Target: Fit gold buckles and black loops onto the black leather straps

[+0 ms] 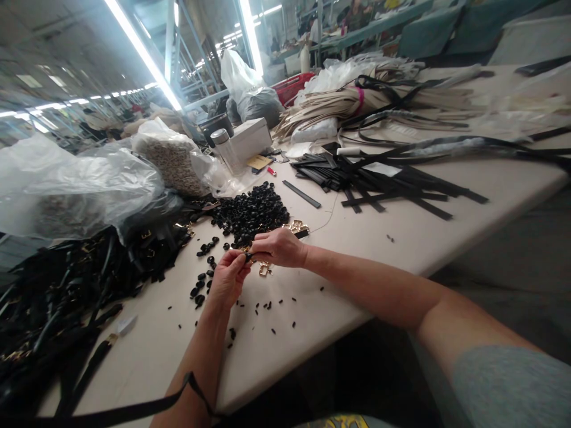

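Observation:
My left hand (pixel 229 276) pinches a small black piece (pixel 248 257) between thumb and fingertips. My right hand (pixel 280 246) is closed just beside it, its fingertips meeting the left ones; what it grips is hidden by the fingers. Gold-coloured buckles (pixel 264 269) lie on the table under my right hand, and more gold buckles (pixel 297 226) sit just beyond it. Behind both hands rises a heap of small black strap loops (pixel 254 211). Several loose loops (pixel 199 285) are scattered left of my left hand.
Black straps with metal fittings (pixel 57 297) are piled at left, beneath clear plastic bags (pixel 89 184). Black strips (pixel 392 184) and beige strap bundles (pixel 330 107) lie at right. A white box (pixel 252 139) stands behind the heap. Tiny black scraps (pixel 267 306) dot the table (pixel 339 249).

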A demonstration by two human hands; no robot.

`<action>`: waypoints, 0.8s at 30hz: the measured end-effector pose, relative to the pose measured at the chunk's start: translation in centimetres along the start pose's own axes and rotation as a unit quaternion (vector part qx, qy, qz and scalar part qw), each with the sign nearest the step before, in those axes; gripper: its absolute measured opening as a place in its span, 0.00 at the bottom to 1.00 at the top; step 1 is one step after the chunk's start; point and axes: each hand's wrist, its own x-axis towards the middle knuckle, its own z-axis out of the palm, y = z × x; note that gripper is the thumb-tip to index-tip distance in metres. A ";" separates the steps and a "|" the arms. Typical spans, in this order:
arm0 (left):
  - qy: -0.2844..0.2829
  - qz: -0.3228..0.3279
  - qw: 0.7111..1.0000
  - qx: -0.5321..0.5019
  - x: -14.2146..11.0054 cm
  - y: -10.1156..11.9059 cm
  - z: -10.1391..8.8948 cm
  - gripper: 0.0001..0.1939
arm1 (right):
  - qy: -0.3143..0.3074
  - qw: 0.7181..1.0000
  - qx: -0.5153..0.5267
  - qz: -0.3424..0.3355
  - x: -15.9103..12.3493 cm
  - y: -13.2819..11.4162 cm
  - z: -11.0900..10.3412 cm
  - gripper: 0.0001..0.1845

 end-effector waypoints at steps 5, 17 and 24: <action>-0.015 -0.035 0.999 -0.035 -0.2 0.0 -0.1 0.17 | 0.011 0.999 0.037 0.017 0.0 -0.1 0.0 0.12; 0.016 0.045 0.999 0.016 0.2 -0.7 0.7 0.18 | -0.023 0.989 0.095 0.112 0.1 0.7 0.5 0.05; 0.022 0.047 0.998 0.045 0.0 -1.0 0.7 0.19 | -0.061 0.979 0.102 0.165 0.2 0.8 0.9 0.07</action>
